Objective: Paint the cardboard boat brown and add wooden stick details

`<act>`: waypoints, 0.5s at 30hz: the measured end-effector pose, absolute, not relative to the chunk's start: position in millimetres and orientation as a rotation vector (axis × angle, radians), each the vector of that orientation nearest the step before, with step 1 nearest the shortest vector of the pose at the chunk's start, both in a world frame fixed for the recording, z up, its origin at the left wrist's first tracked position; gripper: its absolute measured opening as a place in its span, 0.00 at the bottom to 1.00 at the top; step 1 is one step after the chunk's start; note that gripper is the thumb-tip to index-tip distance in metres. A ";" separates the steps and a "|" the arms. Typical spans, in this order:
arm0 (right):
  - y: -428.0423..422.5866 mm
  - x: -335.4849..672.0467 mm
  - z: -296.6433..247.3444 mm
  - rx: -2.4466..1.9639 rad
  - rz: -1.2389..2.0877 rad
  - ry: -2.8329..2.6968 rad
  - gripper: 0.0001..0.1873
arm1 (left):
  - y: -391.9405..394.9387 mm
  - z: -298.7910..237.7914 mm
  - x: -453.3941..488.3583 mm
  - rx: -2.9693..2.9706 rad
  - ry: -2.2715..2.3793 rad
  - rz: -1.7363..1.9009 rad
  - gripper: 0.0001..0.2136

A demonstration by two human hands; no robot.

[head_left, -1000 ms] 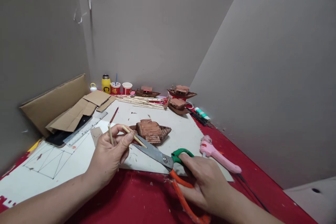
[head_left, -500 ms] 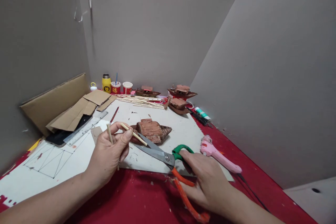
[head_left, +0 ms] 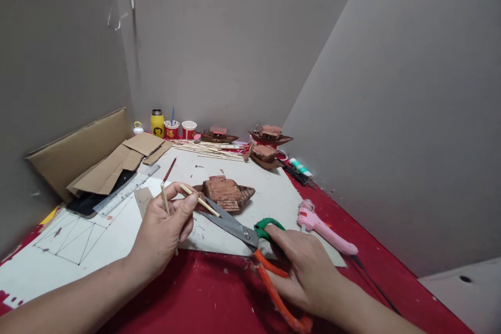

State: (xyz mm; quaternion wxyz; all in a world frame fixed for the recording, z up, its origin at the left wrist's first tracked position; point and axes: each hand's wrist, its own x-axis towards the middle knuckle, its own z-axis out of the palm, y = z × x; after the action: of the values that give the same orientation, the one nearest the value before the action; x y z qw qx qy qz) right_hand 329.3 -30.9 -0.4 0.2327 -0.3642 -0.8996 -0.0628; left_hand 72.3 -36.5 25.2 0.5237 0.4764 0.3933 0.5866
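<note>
My left hand (head_left: 162, 232) pinches a thin wooden stick (head_left: 199, 201) between thumb and forefinger, and a second short stick (head_left: 165, 198) pokes up between its fingers. My right hand (head_left: 309, 271) grips the green and orange handles of large scissors (head_left: 250, 240). The scissor blades are slightly apart around the free end of the stick. Just behind the blades a brown model boat (head_left: 226, 194) lies on a white sheet (head_left: 270, 193).
A pink glue gun (head_left: 323, 227) lies right of the scissors on the red tabletop (head_left: 211, 297). Cardboard pieces (head_left: 113, 164), a metal ruler (head_left: 125, 190), a drawn-on sheet (head_left: 70, 232), cups (head_left: 180, 129), a yellow flask (head_left: 157, 123), a bundle of sticks (head_left: 211, 150) and more model boats (head_left: 270, 138) sit farther back. Grey partitions surround.
The scissor blades have parted slightly around the stick, and the handles spread. Both hands stay almost in place.
</note>
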 end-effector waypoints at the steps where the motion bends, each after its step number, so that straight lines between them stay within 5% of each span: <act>1: -30.9 329.2 -0.1 -1.001 -0.168 -2.471 0.11 | -36.6 25.2 72.4 1.143 0.945 1.403 0.12; 15: -31.3 330.3 -6.3 -0.979 -0.113 -2.510 0.13 | -38.2 27.2 74.6 1.129 0.975 1.375 0.12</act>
State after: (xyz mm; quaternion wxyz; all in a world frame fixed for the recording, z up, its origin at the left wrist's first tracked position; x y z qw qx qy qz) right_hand 330.3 -31.3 -6.3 0.2205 -0.3541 -0.9079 -0.0408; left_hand 74.6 -38.2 27.2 0.5281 0.4726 0.4080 0.5756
